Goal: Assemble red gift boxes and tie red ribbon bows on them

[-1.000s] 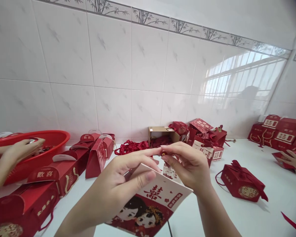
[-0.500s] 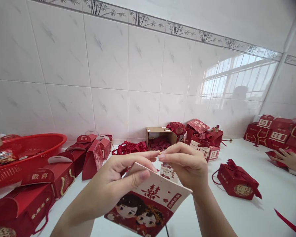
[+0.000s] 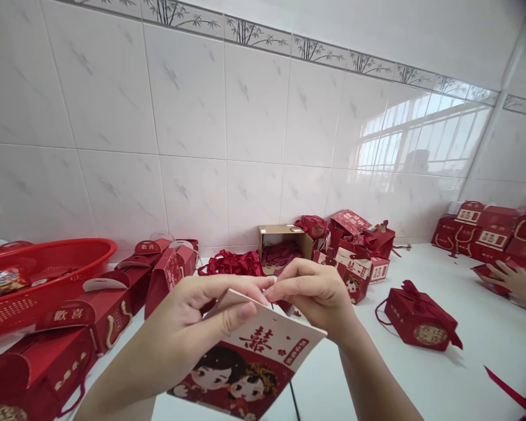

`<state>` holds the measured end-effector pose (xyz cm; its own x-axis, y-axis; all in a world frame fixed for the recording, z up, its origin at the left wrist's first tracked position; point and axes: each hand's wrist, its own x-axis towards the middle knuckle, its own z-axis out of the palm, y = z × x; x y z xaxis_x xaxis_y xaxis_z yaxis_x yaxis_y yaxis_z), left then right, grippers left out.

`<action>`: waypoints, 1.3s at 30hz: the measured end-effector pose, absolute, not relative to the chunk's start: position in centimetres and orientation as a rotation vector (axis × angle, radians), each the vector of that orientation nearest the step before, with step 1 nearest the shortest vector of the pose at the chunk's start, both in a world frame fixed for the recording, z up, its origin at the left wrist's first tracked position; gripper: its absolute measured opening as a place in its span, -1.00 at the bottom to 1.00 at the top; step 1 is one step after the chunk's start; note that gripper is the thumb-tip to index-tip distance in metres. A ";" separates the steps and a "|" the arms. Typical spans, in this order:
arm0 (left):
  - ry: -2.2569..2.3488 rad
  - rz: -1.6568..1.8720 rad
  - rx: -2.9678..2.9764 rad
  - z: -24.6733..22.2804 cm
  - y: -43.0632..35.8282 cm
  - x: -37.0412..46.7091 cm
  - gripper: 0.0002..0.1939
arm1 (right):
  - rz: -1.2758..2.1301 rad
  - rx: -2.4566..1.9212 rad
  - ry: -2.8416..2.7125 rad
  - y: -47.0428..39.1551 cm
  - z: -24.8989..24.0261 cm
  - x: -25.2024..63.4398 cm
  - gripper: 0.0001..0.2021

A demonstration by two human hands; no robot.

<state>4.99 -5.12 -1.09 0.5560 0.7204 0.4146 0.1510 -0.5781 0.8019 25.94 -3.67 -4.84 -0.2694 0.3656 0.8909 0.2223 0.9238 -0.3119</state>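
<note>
My left hand [image 3: 197, 321] grips the upper edge of a gift box [image 3: 274, 356] printed with a cartoon couple and red lettering, thumb on its front panel and fingers behind. The box is tilted, its lower edge toward me; its back is hidden. At the top edge, my right hand [image 3: 315, 301] has thumb and fingers pinched together, touching the left fingertips. What they pinch, if anything, is too small or hidden to tell. Beyond my right hand stands a similar small box [image 3: 353, 272] with a cartoon print.
On the left are a red plastic basket [image 3: 70, 286] with wrapped sweets and a row of red handled boxes [image 3: 107, 310]. Behind lie red ribbons [image 3: 232, 264] and an open carton [image 3: 307, 242]. A ribboned box [image 3: 418, 318] sits right; another person's hand [image 3: 515, 280] works beyond it.
Both hands and the gift box have shifted slightly left. The small yellowish tip seen at my right fingertips is now hidden. The other person's hand at the far left has left the view.
</note>
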 end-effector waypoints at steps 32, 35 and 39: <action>0.903 1.595 1.859 -2.0 -4.7 7.1 -0.84 | -0.083 -0.625 -1.559 -5.8 -4.7 24.5 -0.81; 0.851 1.582 1.865 -1.9 -5.1 7.1 -0.86 | -0.061 -0.626 -1.547 -5.5 -4.8 24.6 -0.79; 0.820 1.536 1.900 -1.7 -5.3 7.2 -0.88 | -0.025 -0.598 -1.547 -5.2 -4.9 24.6 -0.79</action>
<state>7.25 -5.33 -1.72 0.1582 0.7516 0.6403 0.1138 -0.6581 0.7443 24.63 -5.24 -4.88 0.0533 0.3505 0.9350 0.3805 0.8586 -0.3436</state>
